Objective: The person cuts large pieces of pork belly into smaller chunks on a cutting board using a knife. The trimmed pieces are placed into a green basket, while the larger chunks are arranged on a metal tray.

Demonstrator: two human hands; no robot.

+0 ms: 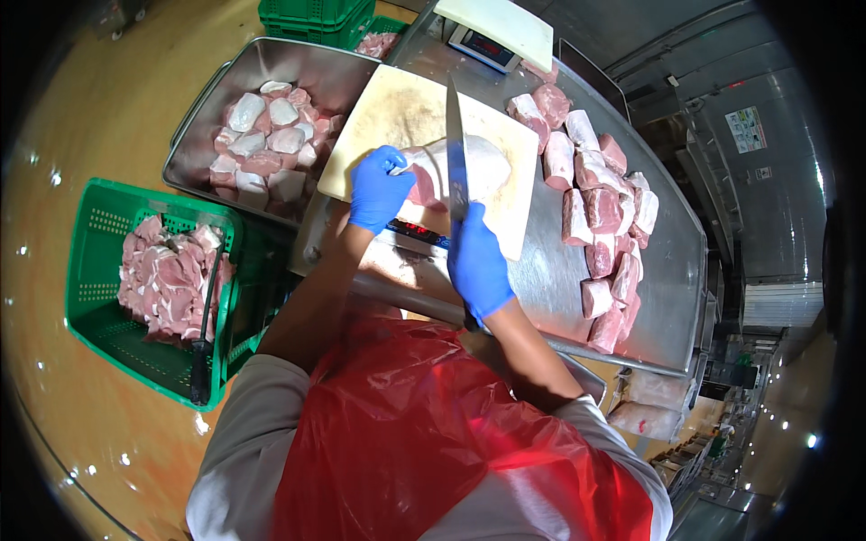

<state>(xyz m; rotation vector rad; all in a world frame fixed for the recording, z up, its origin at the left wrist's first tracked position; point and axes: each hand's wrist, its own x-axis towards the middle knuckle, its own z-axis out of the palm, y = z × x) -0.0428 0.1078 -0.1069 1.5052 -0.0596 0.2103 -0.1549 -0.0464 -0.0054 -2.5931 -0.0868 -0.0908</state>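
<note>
A piece of pale raw meat (488,169), with a pink cut face at its left end, lies on the cream cutting board (379,113). My left hand (379,191), in a blue glove, has its fingers curled against that left end. In my right hand (480,263), also gloved in blue, is the handle of a long butcher's knife (456,149). The blade points away from me and crosses over the meat; whether it has cut in cannot be told. Below the board's near edge shows a blue scale (417,231) with a lit red display.
A steel tub (183,135) of meat chunks stands left of the board. Nearer, a green crate (99,298) holds meat slices and a black-handled rod (200,374). Meat chunks (603,212) are heaped on the steel table (537,288) at right. Another scale (487,47) stands behind.
</note>
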